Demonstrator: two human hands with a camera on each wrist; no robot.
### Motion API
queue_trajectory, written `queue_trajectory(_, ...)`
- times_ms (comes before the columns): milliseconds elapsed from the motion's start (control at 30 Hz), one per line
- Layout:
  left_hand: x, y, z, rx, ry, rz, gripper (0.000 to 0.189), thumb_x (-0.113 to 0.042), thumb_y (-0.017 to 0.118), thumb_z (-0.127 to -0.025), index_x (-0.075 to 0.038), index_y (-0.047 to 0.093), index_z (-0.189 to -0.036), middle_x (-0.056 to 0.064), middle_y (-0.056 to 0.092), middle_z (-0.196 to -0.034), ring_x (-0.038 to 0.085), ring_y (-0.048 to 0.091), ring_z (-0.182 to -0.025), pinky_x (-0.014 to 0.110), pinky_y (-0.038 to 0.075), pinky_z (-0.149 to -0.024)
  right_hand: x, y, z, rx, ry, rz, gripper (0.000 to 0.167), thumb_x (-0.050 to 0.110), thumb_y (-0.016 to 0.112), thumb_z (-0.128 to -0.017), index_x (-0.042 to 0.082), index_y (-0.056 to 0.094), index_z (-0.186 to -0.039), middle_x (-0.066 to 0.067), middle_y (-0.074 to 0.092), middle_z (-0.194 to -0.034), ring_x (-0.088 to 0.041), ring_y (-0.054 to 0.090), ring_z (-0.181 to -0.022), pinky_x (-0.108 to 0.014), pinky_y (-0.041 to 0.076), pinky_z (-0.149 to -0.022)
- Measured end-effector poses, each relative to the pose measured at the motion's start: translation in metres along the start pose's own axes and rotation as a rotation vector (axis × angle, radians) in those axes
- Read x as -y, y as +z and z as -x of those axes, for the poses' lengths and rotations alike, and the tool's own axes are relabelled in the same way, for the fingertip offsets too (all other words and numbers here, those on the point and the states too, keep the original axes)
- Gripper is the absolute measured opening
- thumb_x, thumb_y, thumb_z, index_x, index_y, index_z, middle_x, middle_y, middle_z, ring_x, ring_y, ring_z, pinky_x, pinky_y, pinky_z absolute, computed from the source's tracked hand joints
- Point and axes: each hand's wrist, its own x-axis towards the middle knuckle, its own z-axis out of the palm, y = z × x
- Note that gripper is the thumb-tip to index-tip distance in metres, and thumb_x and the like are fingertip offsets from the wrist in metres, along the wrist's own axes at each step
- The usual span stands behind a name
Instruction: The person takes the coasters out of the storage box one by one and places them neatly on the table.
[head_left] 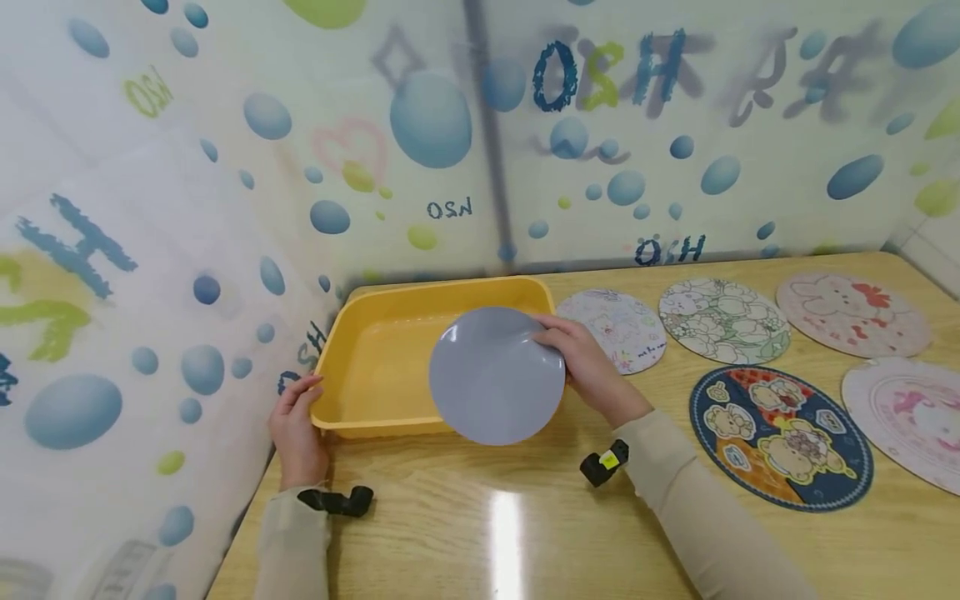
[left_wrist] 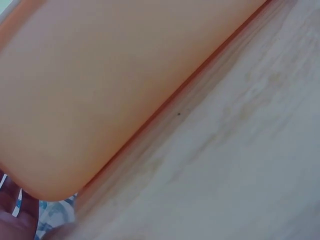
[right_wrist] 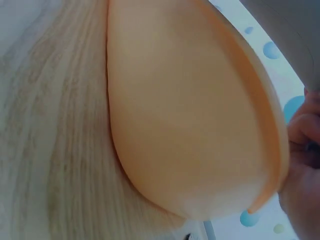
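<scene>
A yellow rectangular plastic basin (head_left: 375, 358) stands on the wooden table. My left hand (head_left: 298, 433) is at its front left corner, with fingertips touching the outer rim. In the left wrist view, the fingers (left_wrist: 22, 215) show beside the basin's corner, with no curl round it visible. My right hand (head_left: 592, 367) pinches the right edge of a glossy grey round disc (head_left: 495, 379), thumb on top. The disc is tilted above the basin's front right part and hides that corner. Its underside (right_wrist: 287, 30) shows in the right wrist view.
Several printed round mats lie flat to the right, among them a dark blue bear mat (head_left: 780, 437), a green-patterned mat (head_left: 723, 321) and a pink rabbit mat (head_left: 851, 315). A bubble-patterned curtain (head_left: 600, 150) hangs behind and along the left side of the table (head_left: 420, 517).
</scene>
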Motion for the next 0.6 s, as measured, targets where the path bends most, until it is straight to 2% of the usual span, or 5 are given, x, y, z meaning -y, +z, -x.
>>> queue_trajectory(233,0.001,-0.001,-0.002,-0.013,0.012,0.076,0.022,-0.009,0.057,-0.085,0.003,0.062,-0.102,0.008,0.051,-0.118,0.019,0.044,-0.108,0.019,0.044,-0.083,0.002,-0.016,0.003,0.011,0.035,0.028,0.037,0.023,0.042,-0.092,0.009,0.05,-0.125,-0.008,0.051,-0.121,-0.023,0.05,-0.105,-0.033,0.045,-0.084)
queue_trajectory(600,0.001,-0.001,-0.002,-0.022,0.008,0.092,0.021,-0.009,0.058,-0.085,0.002,0.063,-0.102,0.008,0.051,-0.116,0.019,0.045,-0.106,0.019,0.044,-0.083,0.001,-0.045,0.003,-0.021,0.109,0.097,0.04,0.024,0.043,-0.09,0.008,0.048,-0.127,-0.007,0.048,-0.126,-0.021,0.043,-0.114,-0.038,0.036,-0.093)
